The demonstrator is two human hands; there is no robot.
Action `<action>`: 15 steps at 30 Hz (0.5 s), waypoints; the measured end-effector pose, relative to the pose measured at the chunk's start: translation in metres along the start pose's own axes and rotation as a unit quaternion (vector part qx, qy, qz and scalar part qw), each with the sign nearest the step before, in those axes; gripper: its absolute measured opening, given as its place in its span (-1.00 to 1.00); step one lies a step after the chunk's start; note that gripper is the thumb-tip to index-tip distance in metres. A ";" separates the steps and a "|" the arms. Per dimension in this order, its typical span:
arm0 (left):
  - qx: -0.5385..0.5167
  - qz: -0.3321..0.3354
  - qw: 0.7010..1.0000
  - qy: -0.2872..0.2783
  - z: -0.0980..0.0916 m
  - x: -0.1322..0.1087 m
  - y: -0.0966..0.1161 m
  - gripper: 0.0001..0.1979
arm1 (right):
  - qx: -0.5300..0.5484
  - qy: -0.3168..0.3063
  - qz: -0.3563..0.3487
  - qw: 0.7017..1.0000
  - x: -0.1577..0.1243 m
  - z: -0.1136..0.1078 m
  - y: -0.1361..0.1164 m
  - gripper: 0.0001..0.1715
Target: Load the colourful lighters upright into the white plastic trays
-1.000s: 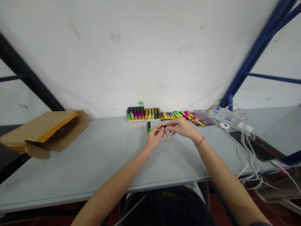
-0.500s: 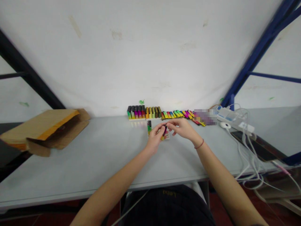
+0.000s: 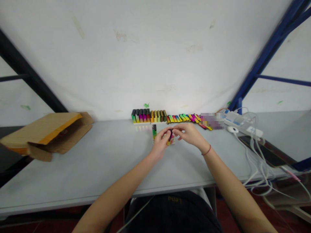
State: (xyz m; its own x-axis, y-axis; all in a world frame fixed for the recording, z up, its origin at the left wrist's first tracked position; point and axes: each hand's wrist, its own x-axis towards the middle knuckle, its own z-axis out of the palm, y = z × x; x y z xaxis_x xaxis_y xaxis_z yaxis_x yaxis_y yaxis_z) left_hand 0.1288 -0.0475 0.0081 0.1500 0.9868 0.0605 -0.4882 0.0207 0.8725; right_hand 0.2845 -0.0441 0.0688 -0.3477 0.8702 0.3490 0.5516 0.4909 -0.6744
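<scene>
Both hands, left hand [image 3: 160, 139] and right hand [image 3: 188, 133], are pinching one multicoloured plastic lighter [image 3: 170, 137] over a small white plastic tray [image 3: 172, 141], one green lighter [image 3: 154, 131] standing just left.

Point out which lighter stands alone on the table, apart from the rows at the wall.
The green-bodied lighter with the black top, upright just beside the left hand. The other lighters stand or lie packed along the wall.

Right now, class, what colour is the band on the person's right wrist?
Red: a thin wristband, seen in the head view.
</scene>
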 end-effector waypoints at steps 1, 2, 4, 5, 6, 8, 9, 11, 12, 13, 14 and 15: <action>0.008 0.004 1.000 0.002 0.000 0.000 -0.001 -0.52 | -0.016 -0.001 -0.002 1.000 0.000 -0.001 -0.001 -0.79; 0.020 0.011 1.000 0.004 -0.001 0.001 -0.001 -0.53 | -0.036 -0.005 -0.004 0.999 0.001 -0.002 -0.003 -0.79; 0.046 0.028 0.999 0.010 -0.002 0.002 -0.003 -0.54 | -0.088 -0.022 -0.010 0.996 0.002 -0.004 -0.007 -0.79; 0.059 0.035 0.998 0.012 -0.003 0.003 -0.003 -0.54 | -0.114 -0.033 -0.014 0.993 0.002 -0.006 -0.010 -0.79; 0.070 0.042 0.997 0.013 -0.004 0.003 -0.004 -0.54 | -0.139 -0.042 -0.019 0.989 0.003 -0.007 -0.012 -0.78; 0.090 0.056 0.994 0.013 -0.005 0.004 -0.005 -0.53 | -0.185 -0.052 -0.033 0.981 0.004 -0.009 -0.016 -0.78; 0.098 0.063 0.993 0.012 -0.005 0.005 -0.005 -0.53 | -0.205 -0.055 -0.040 0.977 0.004 -0.009 -0.018 -0.78; 0.110 0.074 0.991 0.011 -0.006 0.005 -0.006 -0.53 | -0.234 -0.057 -0.051 0.969 0.004 -0.010 -0.020 -0.78; 0.115 0.077 0.990 0.010 -0.007 0.005 -0.006 -0.53 | -0.241 -0.058 -0.053 0.967 0.004 -0.010 -0.020 -0.78; 0.121 0.080 0.989 0.008 -0.007 0.006 -0.007 -0.54 | -0.241 -0.059 -0.054 0.967 0.004 -0.010 -0.020 -0.79; 0.129 0.085 0.988 0.006 -0.008 0.006 -0.007 -0.54 | -0.234 -0.061 -0.053 0.969 0.004 -0.011 -0.020 -0.79; 0.138 0.093 0.986 0.003 -0.009 0.007 -0.007 -0.55 | -0.223 -0.064 -0.050 0.971 0.004 -0.011 -0.020 -0.78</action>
State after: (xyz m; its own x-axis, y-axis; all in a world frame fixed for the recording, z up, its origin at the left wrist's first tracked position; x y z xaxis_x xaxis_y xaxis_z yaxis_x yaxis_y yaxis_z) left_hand 0.1260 -0.0398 -0.0021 0.0736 0.9706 0.2293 -0.2536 -0.2041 0.9455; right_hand 0.2810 -0.0501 0.0906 -0.4925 0.8187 0.2954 0.7739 0.5672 -0.2817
